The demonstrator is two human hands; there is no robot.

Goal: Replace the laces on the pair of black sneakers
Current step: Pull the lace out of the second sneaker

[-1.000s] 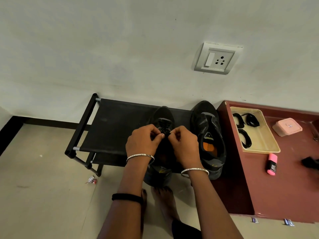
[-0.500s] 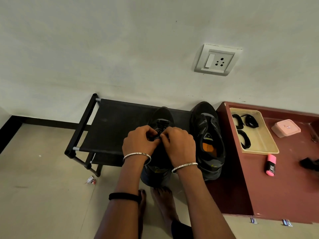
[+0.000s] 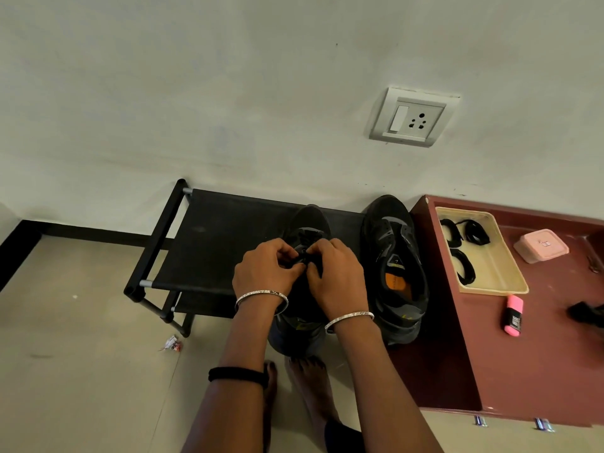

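Sneaker [image 3: 310, 220] on rack [image 3: 215, 237]: long axis runs toward the wall, toe pointing away. Left hand [image 3: 268, 271] and right hand [image 3: 338, 277], fingers curled, pinch lace [image 3: 305, 256]. Second sneaker [image 3: 392, 253] lies parallel, beside it.

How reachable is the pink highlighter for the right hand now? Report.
Probably yes, once it lets go: the right hand pinches the lace, and the highlighter lies uncovered on the cabinet beyond the other shoe.

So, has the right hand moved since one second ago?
Yes, a little: the right hand has shifted leftward, away from the other sneaker beside it and closer to the left hand.
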